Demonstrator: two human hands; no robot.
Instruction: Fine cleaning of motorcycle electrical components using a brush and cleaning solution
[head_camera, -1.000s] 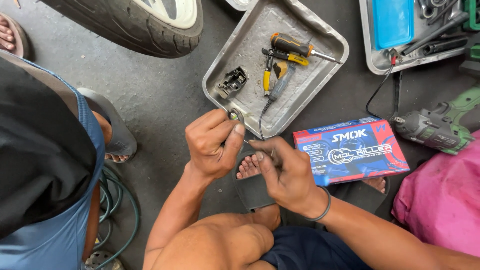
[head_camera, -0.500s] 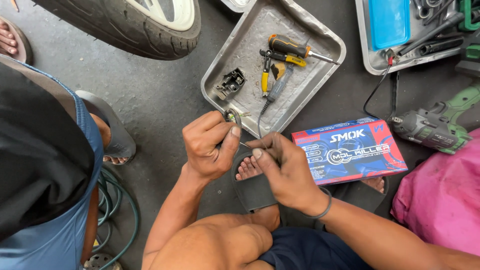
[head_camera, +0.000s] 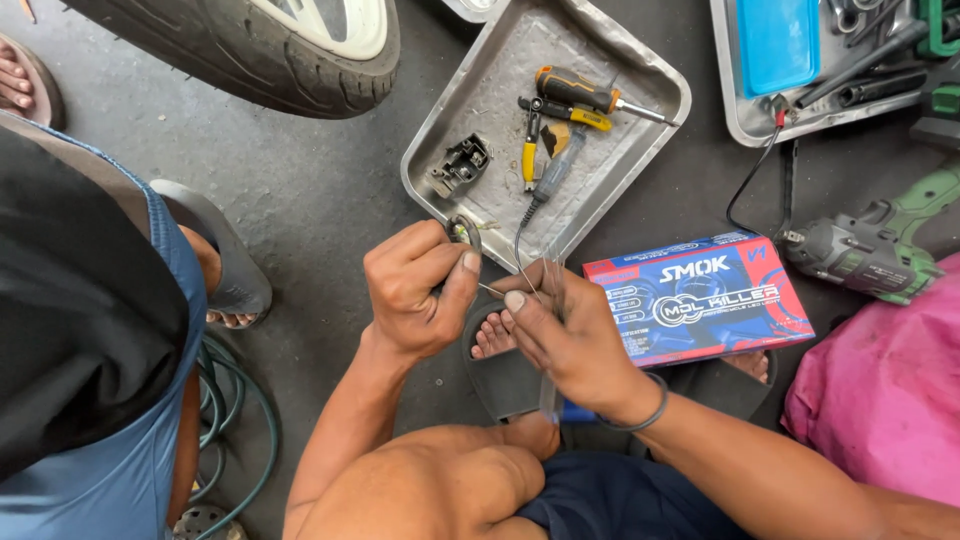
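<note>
At the far left another person stands in a blue garment (head_camera: 110, 480), a grey sandal (head_camera: 225, 260) on the concrete floor (head_camera: 320, 170) and a coiled green hose (head_camera: 235, 420) just beside it. Above, a black tyre (head_camera: 250, 60) with a pale rim fills the upper left corner.

Near the middle, the left hand (head_camera: 415, 290) is clenched, thumb pressed against forefinger, pinching one end of a thin wire (head_camera: 490, 290) that runs across to the right hand (head_camera: 565, 335). The right hand is closed on the other end of that wire between thumb and fingertips, and also grips a slim clear-handled tool (head_camera: 550, 385) that points down toward the person's knee; what kind of tool it is I cannot tell. Both hands hover over the person's own foot in a dark sandal (head_camera: 500, 375).

Just behind the hands lies a metal tray (head_camera: 480, 90) holding a small dark plastic part (head_camera: 460, 165), yellow-handled pliers (head_camera: 530, 145) and an orange and black screwdriver (head_camera: 585, 92). A black cable (head_camera: 525, 225) leads from the tray toward the hands.

Right of the hands a blue and red box (head_camera: 700, 300) lies flat on the floor. Further right lie a green and grey power tool (head_camera: 870, 255) and pink cloth (head_camera: 885, 400). At top right a second tray (head_camera: 760, 120) carries a blue container (head_camera: 780, 42) and dark wrenches (head_camera: 870, 70)
</note>
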